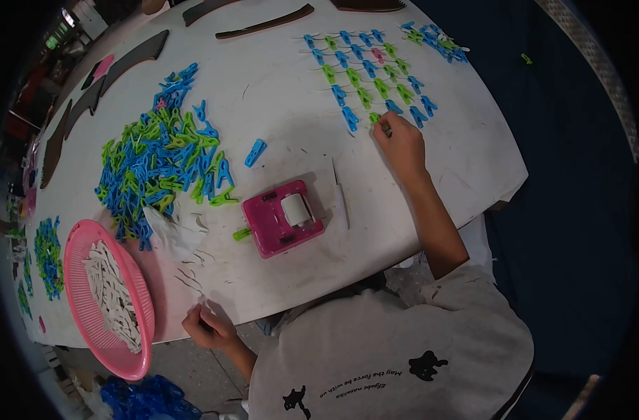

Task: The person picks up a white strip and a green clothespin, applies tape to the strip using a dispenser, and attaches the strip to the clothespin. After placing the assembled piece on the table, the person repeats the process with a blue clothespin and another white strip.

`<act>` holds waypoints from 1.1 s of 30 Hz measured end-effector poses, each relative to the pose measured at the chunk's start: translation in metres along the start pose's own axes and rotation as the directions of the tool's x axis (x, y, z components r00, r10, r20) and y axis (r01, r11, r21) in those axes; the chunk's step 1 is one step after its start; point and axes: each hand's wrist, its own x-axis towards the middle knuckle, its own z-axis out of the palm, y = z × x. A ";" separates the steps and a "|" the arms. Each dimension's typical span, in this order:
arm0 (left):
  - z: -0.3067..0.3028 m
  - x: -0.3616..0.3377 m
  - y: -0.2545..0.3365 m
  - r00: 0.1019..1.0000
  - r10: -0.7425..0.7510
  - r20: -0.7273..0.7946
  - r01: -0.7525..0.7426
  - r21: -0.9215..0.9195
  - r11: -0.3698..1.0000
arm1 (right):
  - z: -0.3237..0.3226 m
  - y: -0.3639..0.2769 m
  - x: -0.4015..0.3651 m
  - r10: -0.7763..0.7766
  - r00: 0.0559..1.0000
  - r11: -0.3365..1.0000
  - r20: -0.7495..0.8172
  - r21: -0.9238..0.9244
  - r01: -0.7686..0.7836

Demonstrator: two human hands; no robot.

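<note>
My right hand (401,145) is pinched on a green clothespin (374,118) at the lower edge of a grid of blue and green clothespins (370,68). One pink clothespin (377,54) sits among these rows, and thin strips or ties stick out from many of them. My left hand (209,327) rests at the near table edge with its fingers curled together. Whatever it may hold is too small to make out. Several short dark strips (188,280) lie just beyond it on the table.
A pink tape dispenser (265,222) with a white roll and a thin pen-like tool (342,203) lie mid-table. To the left are a large clothespin heap (155,157) and a pink basket (146,308) of white strips. Another small clothespin pile (438,43) is far right.
</note>
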 end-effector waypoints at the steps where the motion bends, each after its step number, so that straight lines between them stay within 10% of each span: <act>1: 0.000 0.000 -0.001 1.000 0.001 0.002 -0.001 0.000 1.000 | 0.001 0.001 0.000 -0.010 1.000 1.000 -0.007 0.002 0.010; 33: -0.001 0.000 -0.002 1.000 0.015 0.009 -0.015 0.040 0.999 | -0.006 -0.001 -0.009 0.269 0.957 0.963 0.106 -0.018 -0.268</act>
